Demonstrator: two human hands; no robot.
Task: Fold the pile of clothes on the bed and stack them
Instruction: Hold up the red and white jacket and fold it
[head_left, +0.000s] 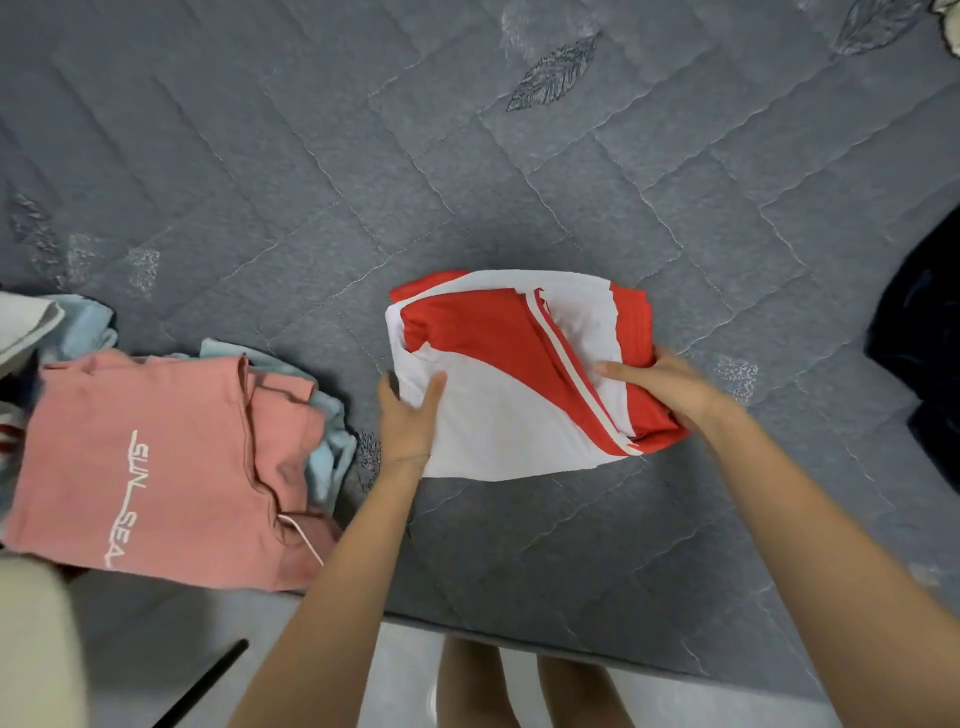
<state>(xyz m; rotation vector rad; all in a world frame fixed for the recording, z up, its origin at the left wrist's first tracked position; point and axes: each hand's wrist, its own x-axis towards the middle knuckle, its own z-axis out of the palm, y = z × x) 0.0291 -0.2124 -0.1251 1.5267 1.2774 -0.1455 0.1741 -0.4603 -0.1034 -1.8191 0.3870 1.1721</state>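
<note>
Red-and-white garment (511, 410), folded compact and gripped at opposite edges. The left hand (409, 418) pinches the white side, thumb on top; the right hand (670, 387) clasps the red side, probably to lift the bundle intact. It lies mid-bed on the grey quilt (363, 171); the pink-topped stack (156, 467) sits to its left.

Bare forearms (332, 582), bare left hand (408, 418), bare right hand (670, 387) — two bare legs (470, 686) at bottom edge
</note>
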